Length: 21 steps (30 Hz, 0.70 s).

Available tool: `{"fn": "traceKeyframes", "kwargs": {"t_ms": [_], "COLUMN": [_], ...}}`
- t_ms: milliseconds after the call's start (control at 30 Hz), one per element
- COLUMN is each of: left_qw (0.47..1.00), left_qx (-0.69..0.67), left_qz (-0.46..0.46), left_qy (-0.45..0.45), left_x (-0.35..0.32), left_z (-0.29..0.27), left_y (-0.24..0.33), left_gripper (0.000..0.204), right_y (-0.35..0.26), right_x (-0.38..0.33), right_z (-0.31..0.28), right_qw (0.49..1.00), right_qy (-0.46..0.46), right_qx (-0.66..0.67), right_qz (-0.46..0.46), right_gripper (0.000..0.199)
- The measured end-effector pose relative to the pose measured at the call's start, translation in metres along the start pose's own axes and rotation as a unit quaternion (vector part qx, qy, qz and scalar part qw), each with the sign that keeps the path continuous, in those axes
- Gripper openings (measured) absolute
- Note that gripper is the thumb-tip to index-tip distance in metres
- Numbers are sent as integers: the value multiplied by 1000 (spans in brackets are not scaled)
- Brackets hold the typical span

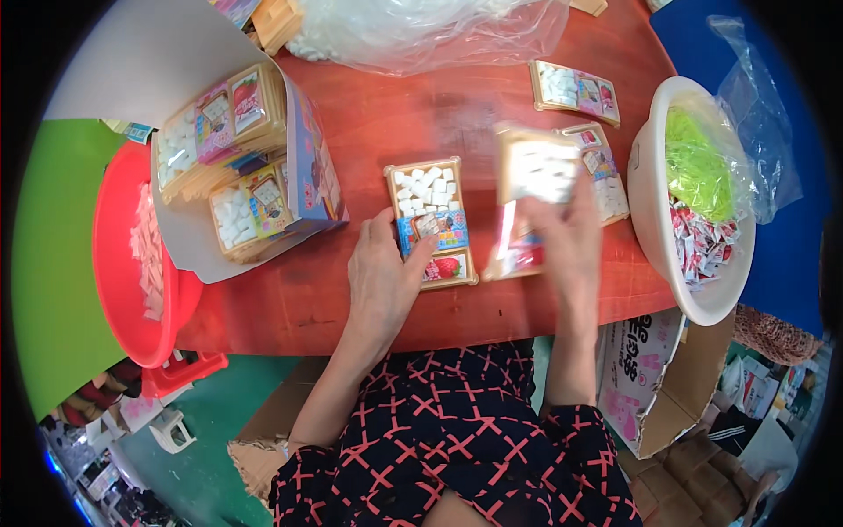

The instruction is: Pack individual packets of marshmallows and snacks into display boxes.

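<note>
On the red table, a shallow tan tray of white marshmallow-like cubes (428,186) lies in front of me, with a blue label across it and a strawberry-printed packet at its near end. My left hand (384,277) grips this tray by its left edge, thumb over the top. Just to the right, my right hand (562,241) is smeared by motion, its fingers around the side of a second marshmallow tray (534,167), which is tilted and blurred. Partly behind that hand lies another similar tray (606,180). One more tray (571,92) sits farther back.
An open display box (320,167) at left holds stacked trays. Beside it stands a red basin (110,263) of pink pieces. At right, a white basin (650,176) contains small red-and-white packets and a bright green bundle. A clear bag of white cubes (413,35) lies at the back.
</note>
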<state>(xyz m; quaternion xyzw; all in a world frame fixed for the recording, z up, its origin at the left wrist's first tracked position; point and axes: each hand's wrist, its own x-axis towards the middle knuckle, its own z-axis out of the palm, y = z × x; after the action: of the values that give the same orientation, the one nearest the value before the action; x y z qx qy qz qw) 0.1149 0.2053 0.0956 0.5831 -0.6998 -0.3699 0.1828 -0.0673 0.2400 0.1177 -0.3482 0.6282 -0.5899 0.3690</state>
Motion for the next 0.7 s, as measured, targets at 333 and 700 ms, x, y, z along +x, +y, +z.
{"fn": "traceKeyframes", "kwargs": {"t_ms": [333,700], "left_qw": [946,810], "left_qx": [-309,-555], "left_qz": [35,-98], "left_qy": [-94,-165], "left_x": [14,36], "left_z": [10,15], "left_y": [7,25], "left_gripper": [38,38], "right_y": [48,57], "right_x": [-29,34], "right_z": [48,-45], "right_qw": [992,766], "right_qy": [-8,172], "right_qx": [-84,-607], "right_qz": [-92,-124], "right_gripper": [56,64]}}
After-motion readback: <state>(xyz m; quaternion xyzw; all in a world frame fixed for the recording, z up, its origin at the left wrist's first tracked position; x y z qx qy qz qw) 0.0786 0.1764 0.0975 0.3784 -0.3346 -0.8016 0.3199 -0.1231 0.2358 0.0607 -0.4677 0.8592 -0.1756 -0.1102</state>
